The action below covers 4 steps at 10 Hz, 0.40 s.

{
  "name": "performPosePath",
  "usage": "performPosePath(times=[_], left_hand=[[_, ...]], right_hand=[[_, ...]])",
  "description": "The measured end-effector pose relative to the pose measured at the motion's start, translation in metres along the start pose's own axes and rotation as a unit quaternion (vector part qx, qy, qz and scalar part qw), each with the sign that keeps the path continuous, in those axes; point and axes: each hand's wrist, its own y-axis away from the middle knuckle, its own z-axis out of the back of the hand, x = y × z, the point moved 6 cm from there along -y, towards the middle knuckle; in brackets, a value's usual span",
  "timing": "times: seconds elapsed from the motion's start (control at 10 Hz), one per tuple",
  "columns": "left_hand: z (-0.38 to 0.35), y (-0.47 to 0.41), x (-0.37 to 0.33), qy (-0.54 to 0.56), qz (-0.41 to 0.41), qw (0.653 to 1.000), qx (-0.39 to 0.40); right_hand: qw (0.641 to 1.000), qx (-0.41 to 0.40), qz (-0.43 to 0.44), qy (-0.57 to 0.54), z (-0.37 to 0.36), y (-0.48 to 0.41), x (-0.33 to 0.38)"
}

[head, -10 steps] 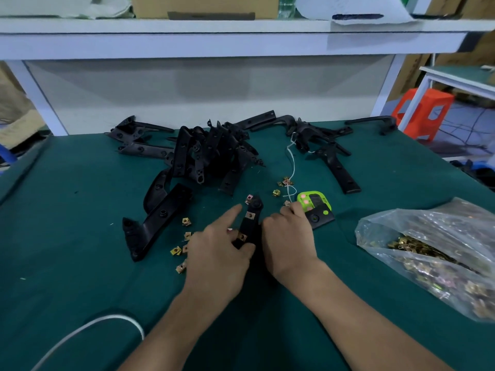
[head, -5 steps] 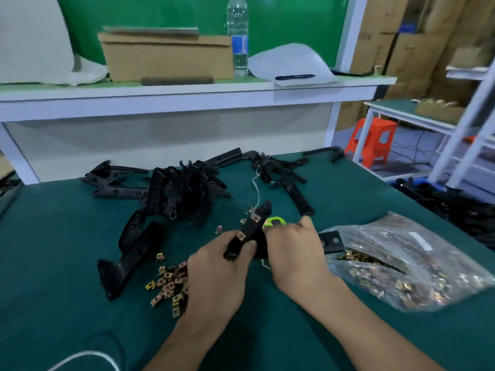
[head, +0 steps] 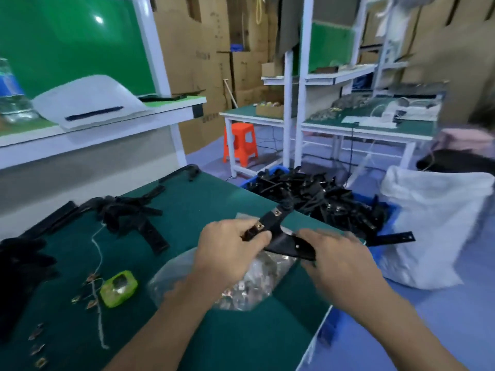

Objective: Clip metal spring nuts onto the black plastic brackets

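Note:
Both hands hold one black plastic bracket [head: 278, 238] in the air above the table's right edge. Two brass spring nuts [head: 276, 213] sit clipped on its upper arm. My left hand [head: 230, 247] grips that arm, thumb on top near the lower nut. My right hand [head: 337, 257] grips the bracket's broad lower end. Under the hands lies a clear plastic bag of spring nuts [head: 241, 287]. More black brackets [head: 128, 212] lie on the green table [head: 203, 199] at the left. Loose spring nuts [head: 80, 298] are scattered near the front left.
A blue bin [head: 385, 223] heaped with black brackets stands on the floor right of the table. A white sack [head: 428, 223] is beside it. A green device [head: 119, 289] and a white string lie on the table. An orange stool [head: 241, 143] and another workbench stand behind.
My view has swung right. Both hands lifted the bracket off the table and carried it rightward, above the bag and toward the blue bin.

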Motion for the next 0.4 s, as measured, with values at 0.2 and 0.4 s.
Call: performPosePath(times=[0.2,0.4], left_hand=[[-0.096,-0.108,-0.034,0.143,0.061,0.985,0.075],[-0.123,-0.135,-0.021,0.193,0.188,0.953,0.139]], right_hand=[[0.994,-0.006,-0.111,-0.014,-0.013,-0.070,-0.112],[0.959,0.040,-0.263,-0.103,-0.059,-0.154,-0.207]])
